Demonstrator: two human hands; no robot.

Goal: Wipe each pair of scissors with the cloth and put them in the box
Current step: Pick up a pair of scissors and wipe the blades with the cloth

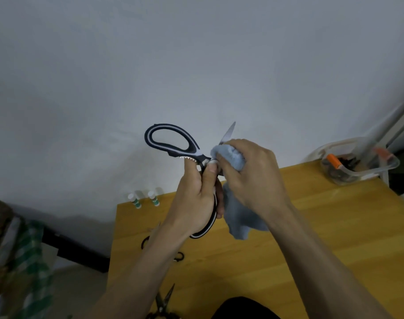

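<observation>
Table [311,249] fills the lower frame on my feed. Clear box [380,168] sits at its far right corner, orange-handled stuff inside. My left hand [196,199] is wrapped round one handle of the opened scissors [173,143]; my right hand [249,176] bunches the cloth [237,210] over a blade. My arms half hide another pair [164,300] and two small bottles [144,199].
</observation>
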